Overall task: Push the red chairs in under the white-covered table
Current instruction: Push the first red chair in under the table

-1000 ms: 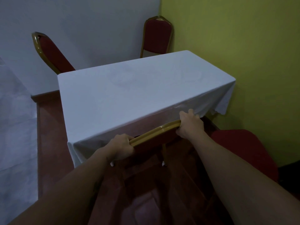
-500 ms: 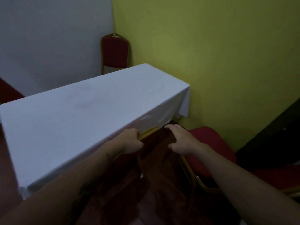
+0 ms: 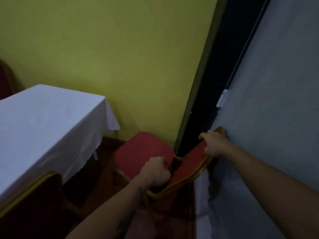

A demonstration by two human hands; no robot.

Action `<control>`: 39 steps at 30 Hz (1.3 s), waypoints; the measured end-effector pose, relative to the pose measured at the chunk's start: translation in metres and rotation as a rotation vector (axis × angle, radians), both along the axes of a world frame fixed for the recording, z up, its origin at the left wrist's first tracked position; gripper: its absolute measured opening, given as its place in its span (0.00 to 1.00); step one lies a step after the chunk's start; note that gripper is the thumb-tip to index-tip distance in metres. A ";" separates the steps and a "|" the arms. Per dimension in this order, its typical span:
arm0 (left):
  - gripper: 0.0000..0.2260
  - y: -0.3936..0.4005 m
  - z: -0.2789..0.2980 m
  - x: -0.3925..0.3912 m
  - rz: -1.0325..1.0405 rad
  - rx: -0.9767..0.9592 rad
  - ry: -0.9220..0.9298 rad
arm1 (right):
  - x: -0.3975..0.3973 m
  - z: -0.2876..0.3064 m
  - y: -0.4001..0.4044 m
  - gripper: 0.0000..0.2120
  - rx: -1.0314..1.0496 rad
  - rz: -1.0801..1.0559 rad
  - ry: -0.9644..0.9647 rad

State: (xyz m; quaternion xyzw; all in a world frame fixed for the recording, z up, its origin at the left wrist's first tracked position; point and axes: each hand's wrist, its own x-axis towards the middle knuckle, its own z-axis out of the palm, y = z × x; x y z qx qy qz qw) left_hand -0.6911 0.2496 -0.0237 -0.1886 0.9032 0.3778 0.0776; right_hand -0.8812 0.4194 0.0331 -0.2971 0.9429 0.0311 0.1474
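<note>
left hand (image 3: 156, 171): closed in a fist round the lower end of the backrest of the red chair (image 3: 146, 149), close to where back meets seat. right hand (image 3: 214, 144): fingers wrapped over the upper end of the same backrest, beside the grey door (image 3: 276, 118).

item, red chair: padded red seat and back, gold metal frame. stands on the floor at the yellow wall (image 3: 120, 57), off the near right corner of the surface (image 3: 43, 121) and well clear of its white cloth; not yet under it.

second red chair (image 3: 29, 185): at the near edge of the surface, back rail against the hanging cloth; appears pushed in.

handling, judged: frame stiff, moderate weight, likely to slide or lift without flexing. padding soft and yielding, a poor purchase; the rigid gold rail of the backrest is the better hold, both ends. cloth hem could snag on the frame.
</note>
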 end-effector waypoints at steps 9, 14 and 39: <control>0.22 0.083 -0.029 -0.109 -0.106 0.018 -0.091 | -0.063 -0.029 0.054 0.28 0.130 0.029 0.115; 0.32 0.098 -0.046 -0.144 -0.120 0.121 -0.196 | -0.084 -0.050 0.050 0.31 0.223 0.067 0.143; 0.23 -0.061 -0.044 -0.042 0.101 0.042 -0.239 | -0.019 -0.071 -0.102 0.18 -0.145 0.244 0.022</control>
